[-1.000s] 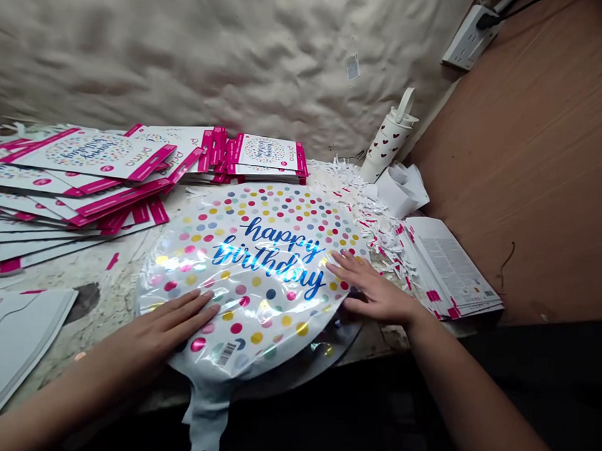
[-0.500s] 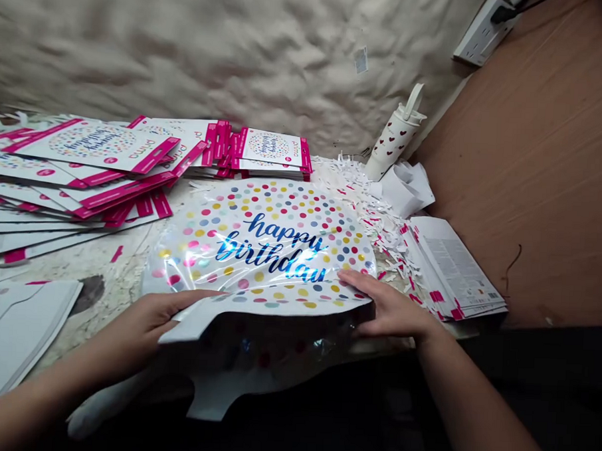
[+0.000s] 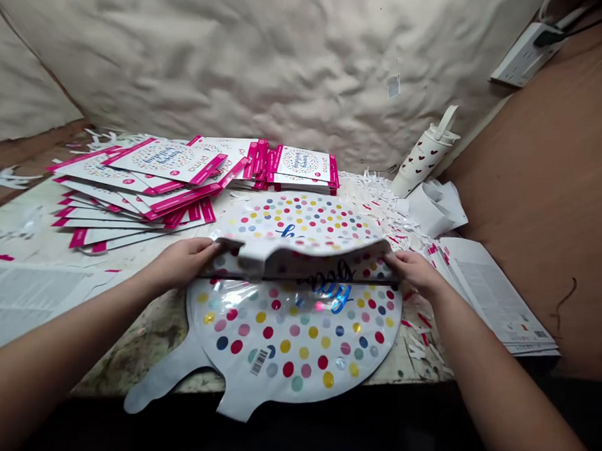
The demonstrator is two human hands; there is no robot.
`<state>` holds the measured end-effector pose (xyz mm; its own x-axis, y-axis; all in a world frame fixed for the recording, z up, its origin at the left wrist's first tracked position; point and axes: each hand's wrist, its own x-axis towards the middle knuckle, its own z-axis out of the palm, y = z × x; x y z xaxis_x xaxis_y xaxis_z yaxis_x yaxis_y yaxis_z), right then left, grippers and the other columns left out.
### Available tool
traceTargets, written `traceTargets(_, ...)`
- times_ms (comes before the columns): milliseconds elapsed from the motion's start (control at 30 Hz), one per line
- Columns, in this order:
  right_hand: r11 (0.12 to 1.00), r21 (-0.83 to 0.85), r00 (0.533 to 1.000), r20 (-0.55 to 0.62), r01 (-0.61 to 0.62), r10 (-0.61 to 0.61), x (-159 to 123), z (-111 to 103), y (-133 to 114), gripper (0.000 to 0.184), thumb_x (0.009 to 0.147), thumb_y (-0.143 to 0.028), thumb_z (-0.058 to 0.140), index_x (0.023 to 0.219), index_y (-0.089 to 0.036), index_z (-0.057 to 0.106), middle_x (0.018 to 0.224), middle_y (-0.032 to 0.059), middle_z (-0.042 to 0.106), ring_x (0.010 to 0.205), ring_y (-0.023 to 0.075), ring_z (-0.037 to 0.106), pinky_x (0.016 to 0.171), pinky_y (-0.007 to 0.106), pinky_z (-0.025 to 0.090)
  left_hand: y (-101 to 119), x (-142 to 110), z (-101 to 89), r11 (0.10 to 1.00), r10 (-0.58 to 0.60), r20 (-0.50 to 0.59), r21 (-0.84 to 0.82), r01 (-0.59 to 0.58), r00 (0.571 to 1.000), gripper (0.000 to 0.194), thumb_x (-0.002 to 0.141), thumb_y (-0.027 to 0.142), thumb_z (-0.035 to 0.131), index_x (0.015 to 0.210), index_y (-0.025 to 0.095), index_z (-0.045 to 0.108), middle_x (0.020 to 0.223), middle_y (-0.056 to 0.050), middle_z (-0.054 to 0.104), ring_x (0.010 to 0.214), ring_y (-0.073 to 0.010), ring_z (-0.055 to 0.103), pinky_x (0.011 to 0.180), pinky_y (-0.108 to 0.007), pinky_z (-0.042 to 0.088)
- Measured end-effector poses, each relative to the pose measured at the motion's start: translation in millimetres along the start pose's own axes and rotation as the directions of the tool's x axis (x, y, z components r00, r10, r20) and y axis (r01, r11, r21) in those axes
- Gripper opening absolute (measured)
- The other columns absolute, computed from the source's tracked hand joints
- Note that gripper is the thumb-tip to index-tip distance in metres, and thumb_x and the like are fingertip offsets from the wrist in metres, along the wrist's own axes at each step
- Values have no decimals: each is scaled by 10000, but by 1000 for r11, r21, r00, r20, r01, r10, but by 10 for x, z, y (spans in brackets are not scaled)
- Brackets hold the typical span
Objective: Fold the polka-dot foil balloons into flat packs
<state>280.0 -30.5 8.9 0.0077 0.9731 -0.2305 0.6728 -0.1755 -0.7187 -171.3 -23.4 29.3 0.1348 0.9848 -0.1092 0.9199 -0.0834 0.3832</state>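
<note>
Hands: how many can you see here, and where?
2: the left hand grips the bent-up balloon at its left end, the right hand at its right end. No others show.

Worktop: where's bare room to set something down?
Mottled pale worktop: a wedge between the left forearm and the dotted white foil balloons; a narrow strip between that forearm and the pink-and-white card pile. Crowded: back right, with white paper shreds, a heart-patterned white tumbler and curled white paper; right edge, with printed white leaflets.
</note>
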Motion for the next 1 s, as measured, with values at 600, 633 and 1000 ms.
traceTargets(600,803,-529,932,-59,274,-357,249,964,-1217,631,863,-532,376,1337,-115,364,1377,194,393,1274,304,348,1021,473,275,214,-324,512,916,201,44,347,-204,979,601,849,580,349,1380,300,318,1450,-172,274,1305,-458,196,967,-596,248)
traceTargets(633,724,-487,867,177,489,-466,125,1172,-1295,697,847,-585,364,1379,-140,304,1444,146,308,1327,280,267,1062,470,222,204,-315,525,915,205,34,348,-204,978,595,847,570,359,1377,302,323,1449,-171,274,1305,-459,197,964,-599,247)
traceTargets(1000,668,-743,934,-259,-29,-247,-493,366,0,608,916,-477,251,1354,-77,382,1349,219,423,1275,351,335,1020,562,229,588,-212,533,919,214,39,329,-215,976,697,853,582,307,1413,169,261,1474,-165,216,1346,-383,146,1027,-531,226)
